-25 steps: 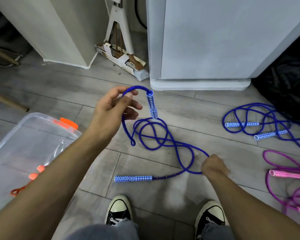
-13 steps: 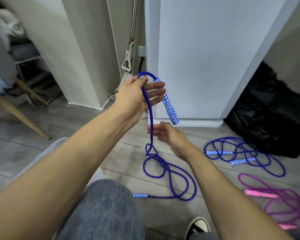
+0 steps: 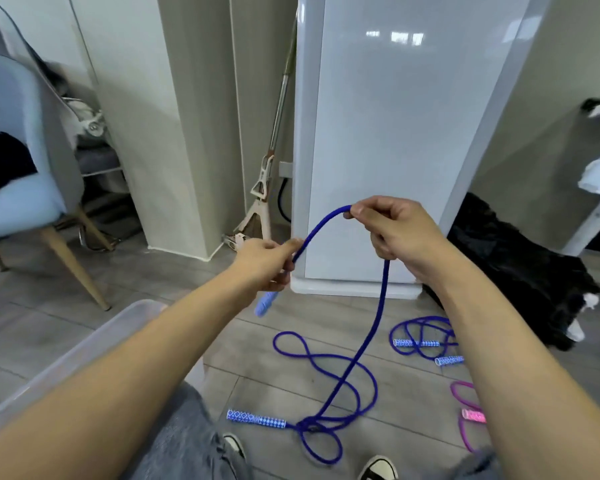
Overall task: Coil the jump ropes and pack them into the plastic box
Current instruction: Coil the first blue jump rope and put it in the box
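A blue jump rope point(image 3: 368, 327) arches between both hands and drops to loose loops on the floor. My left hand point(image 3: 264, 265) grips one patterned handle, whose blurred end hangs below the fist, and the cord beside it. My right hand point(image 3: 392, 230) pinches the cord higher up, at the top of the arch. The rope's other handle point(image 3: 256, 418) lies on the floor. The clear plastic box point(image 3: 84, 355) sits at the lower left, partly hidden by my left arm. A second blue rope point(image 3: 425, 336) and a pink rope point(image 3: 470, 415) lie at the right.
A white appliance point(image 3: 395, 133) stands straight ahead, a mop point(image 3: 271, 174) leaning beside it. A blue chair point(image 3: 25, 168) with wooden legs is at the left. Black fabric point(image 3: 520, 275) lies on the floor at the right. My knee and shoes show at the bottom.
The view has tilted up. My right hand rose from below the handle and took hold of the cord. My left hand dropped and now grips the handle itself; more rope has lifted off the floor.
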### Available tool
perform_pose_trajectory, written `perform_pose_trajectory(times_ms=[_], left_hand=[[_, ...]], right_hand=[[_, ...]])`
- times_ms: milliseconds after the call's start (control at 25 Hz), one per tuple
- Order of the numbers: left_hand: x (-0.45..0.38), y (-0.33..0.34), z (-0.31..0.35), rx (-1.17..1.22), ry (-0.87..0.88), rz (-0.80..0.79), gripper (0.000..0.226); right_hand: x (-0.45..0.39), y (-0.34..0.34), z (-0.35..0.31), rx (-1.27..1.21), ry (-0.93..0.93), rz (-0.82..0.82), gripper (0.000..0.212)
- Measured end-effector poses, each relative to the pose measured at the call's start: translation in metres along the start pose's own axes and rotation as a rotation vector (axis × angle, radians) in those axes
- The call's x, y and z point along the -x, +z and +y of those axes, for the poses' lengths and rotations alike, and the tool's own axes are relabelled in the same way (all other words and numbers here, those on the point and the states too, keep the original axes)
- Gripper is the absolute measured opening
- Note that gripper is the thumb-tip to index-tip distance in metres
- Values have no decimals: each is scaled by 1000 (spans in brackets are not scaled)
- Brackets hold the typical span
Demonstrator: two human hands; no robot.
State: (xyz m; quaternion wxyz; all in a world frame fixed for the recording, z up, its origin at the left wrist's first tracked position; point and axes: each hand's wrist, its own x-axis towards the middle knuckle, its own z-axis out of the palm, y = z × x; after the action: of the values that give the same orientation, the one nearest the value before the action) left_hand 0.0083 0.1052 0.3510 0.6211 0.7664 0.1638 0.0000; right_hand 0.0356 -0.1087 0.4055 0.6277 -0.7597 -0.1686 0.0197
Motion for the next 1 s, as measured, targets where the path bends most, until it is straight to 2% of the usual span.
perform_pose_trajectory(times_ms=[80,160,240,360,440,520,600,720,800,920,1000], left_hand=[[4,-5,3,-77,214,-18,14],[11,-1,11,-106,360,-181,16],[19,12,14,-110,377,-329,19],[13,23,2,63,332,-367,28],[0,20,-9,139,351,-312,27],[-14,16,-14,154,362,-161,26],[-28,14,-15,181,324,11,27],[-53,10,-14,326,189,195,31],[-65,8,-13,397,127,221,32],[-68,12,-7,337,59,164,35],[-61,25,1,349,-30,57,34]], right_hand=[[3,11,-8,64,-8,-29,18],[4,22,-5,82,3,-30,17],[4,25,1,80,11,8,16],[-1,14,10,94,24,89,16],[-3,1,20,129,34,112,15],[-7,-9,38,149,50,87,17],[-10,-20,58,191,100,28,19],[-9,-42,81,439,252,-125,25],[-7,-51,87,567,317,-161,28],[-11,-44,85,478,253,19,30],[-16,-24,77,442,151,108,32]])
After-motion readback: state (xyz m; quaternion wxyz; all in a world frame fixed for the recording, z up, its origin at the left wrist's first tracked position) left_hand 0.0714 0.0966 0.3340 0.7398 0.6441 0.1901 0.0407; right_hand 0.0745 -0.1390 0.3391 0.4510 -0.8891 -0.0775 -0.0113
